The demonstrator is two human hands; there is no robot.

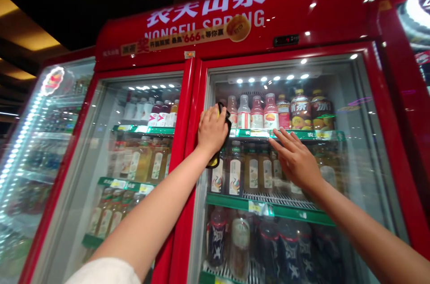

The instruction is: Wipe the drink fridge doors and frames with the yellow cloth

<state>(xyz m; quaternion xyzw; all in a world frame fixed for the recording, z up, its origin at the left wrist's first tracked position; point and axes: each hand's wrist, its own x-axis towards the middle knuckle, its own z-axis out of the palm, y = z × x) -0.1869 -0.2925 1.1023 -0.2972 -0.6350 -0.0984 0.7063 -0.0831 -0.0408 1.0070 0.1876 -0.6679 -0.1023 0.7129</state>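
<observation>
My left hand point(213, 129) presses a yellow cloth with a black edge point(213, 161) against the left side of the right-hand fridge door point(198, 212). Most of the cloth is hidden under my palm and fingers. In front of the same door's glass, my right hand point(297, 158) is open with its fingers apart and nothing in it. Whether its fingertips touch the glass I cannot tell. Behind the glass stand pink-labelled bottles point(257, 111) on the upper shelf point(322, 135), with more bottles on the shelves below.
The red fridge's left glass door point(101, 149) shows several shelves of bottles. A small dark display point(286, 40) sits above the right door. Another lit fridge point(43, 140) stands at the left, and a red cabinet point(393, 15) at the right.
</observation>
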